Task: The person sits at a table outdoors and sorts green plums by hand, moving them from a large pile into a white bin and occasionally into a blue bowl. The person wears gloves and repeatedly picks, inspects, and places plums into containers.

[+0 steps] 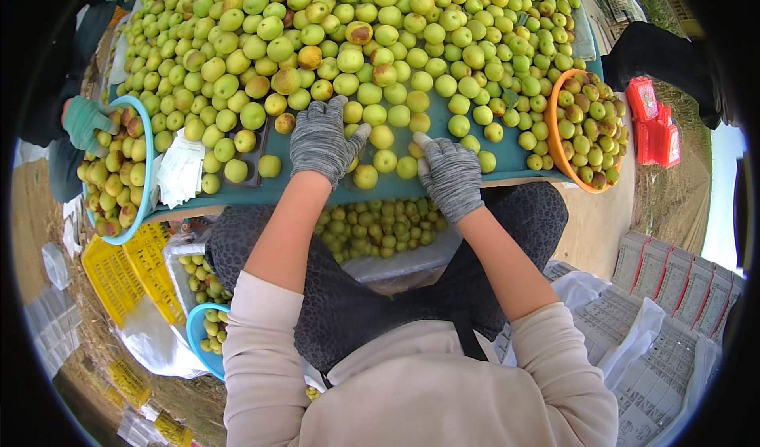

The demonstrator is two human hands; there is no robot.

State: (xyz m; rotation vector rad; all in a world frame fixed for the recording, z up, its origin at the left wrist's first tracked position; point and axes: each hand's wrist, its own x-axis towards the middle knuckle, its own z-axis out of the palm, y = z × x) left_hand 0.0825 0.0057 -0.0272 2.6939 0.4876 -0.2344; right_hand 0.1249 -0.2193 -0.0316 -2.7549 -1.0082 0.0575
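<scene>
A broad heap of green jujubes [340,35], some blotched with brown, covers the dark green table top [275,142]. My left hand [324,142], in a grey knit glove, lies at the heap's near edge, fingers forward against the fruit and thumb held apart. Opposite it, my right hand [451,176], gloved the same way, rests beside the jujubes with its fingers loosely stretched. Several loose fruits lie between the two hands, and I see none gripped in either. Some fingertips are partly hidden.
At left, a co-worker's green-gloved hand [89,124] touches fruit in a blue basket [142,190]. White papers [180,170] lie near a black tray [255,158]. An orange basket [556,150] of browner jujubes sits right. Yellow crates [111,277] and a blue bowl [195,340] stand lower left.
</scene>
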